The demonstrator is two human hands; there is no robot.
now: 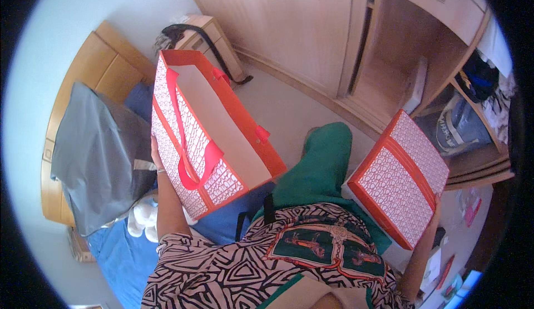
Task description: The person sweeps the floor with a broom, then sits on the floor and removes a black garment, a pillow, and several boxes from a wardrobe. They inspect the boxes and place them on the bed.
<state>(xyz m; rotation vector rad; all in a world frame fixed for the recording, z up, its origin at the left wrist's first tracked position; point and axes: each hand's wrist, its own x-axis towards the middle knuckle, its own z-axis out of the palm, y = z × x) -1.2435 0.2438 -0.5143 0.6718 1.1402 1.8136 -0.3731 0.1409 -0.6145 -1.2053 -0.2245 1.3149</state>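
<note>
A large paper shopping bag [203, 175], white and red patterned with red ribbon handles, is tilted on my left with its mouth open and a pale inside showing. My left hand [155, 152] grips its left side; most of the fingers are hidden behind the bag. On my right, a flat closed box [399, 178] in the same red and white pattern with a red band is held up at a slant. My right hand [436, 208] grips its lower right edge, with the fingers largely out of sight. The bag and the box are apart.
A bed with blue bedding [125, 264], a wooden headboard [83, 81] and a grey bag-like item [94, 153] is at the left. Ahead stand a small drawer cabinet [222, 45] and a wardrobe [289, 25]. Open shelves hold a grey bag [453, 128] at the right.
</note>
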